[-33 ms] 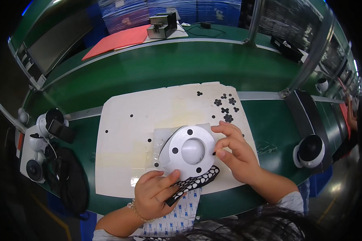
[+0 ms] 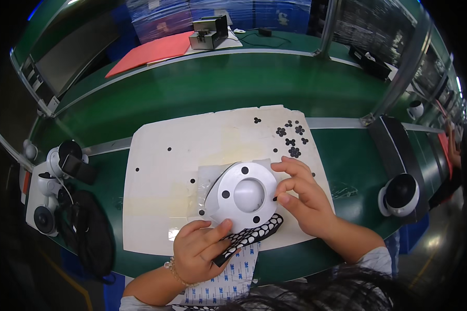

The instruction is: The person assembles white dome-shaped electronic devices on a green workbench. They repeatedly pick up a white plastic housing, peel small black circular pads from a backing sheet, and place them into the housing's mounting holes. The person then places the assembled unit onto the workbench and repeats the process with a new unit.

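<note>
The green table (image 2: 218, 88) carries a white cardboard sheet (image 2: 166, 171), where the round white plastic base (image 2: 246, 197) lies. Four black round pads sit on it; more wait in clusters (image 2: 291, 140). The right hand (image 2: 303, 194) pinches a pad at its rim; the left hand (image 2: 202, 251) grips the black punched strip (image 2: 251, 236).

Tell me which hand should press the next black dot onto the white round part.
Right hand: its fingertips already touch the part's right rim, while the left hand steadies the near edge and holds the dot strip.
</note>
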The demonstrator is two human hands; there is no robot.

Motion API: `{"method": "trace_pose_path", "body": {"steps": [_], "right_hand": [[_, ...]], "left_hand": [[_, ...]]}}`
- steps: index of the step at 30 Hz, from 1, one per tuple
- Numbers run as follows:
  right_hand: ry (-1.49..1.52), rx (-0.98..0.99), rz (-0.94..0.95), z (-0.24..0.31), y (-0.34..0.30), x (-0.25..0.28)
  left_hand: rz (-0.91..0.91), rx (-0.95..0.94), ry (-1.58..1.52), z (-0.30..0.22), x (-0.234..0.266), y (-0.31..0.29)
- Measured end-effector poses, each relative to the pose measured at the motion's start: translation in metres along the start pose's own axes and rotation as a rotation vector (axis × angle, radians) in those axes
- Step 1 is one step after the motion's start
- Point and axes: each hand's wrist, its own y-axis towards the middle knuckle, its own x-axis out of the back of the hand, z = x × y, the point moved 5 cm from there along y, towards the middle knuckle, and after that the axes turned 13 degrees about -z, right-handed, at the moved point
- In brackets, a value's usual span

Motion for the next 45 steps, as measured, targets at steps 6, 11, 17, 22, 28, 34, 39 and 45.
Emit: {"method": "trace_pose_path", "body": {"steps": [6, 11, 17, 22, 28, 34, 39, 45], "right_hand": [[-0.001, -0.012, -0.001, -0.001, 0.001, -0.003], [0.003, -0.006, 0.0, -0.003, 0.001, -0.004], [-0.08, 0.082, -0.036, -0.002, -0.001, -0.001], [-0.338, 0.462, -0.094, 0.001, -0.003, 0.007], [0.43, -0.405, -0.053, -0.03, -0.007, -0.009], [0.833, -0.722, -0.079, -0.049, 0.017, -0.005], [0.272, -0.408, -0.405, -0.094, 0.08, 0.036], [-1.276, 0.274, -0.382, -0.174, 0.116, 0.077]], "left_hand": [[0.01, -0.002, 0.001, 0.001, 0.0, -0.001], [0.012, 0.0, 0.007, 0.0, 0.001, -0.001], [0.011, 0.001, 0.016, -0.001, 0.001, 0.0], [0.011, -0.002, 0.024, -0.001, 0.002, -0.001], [-0.018, -0.023, 0.005, 0.002, 0.0, -0.001], [0.009, -0.026, -0.069, 0.007, 0.004, -0.003], [0.004, -0.017, -0.146, 0.005, 0.006, -0.003], [0.034, -0.026, -0.186, 0.006, 0.005, 0.0]]}}
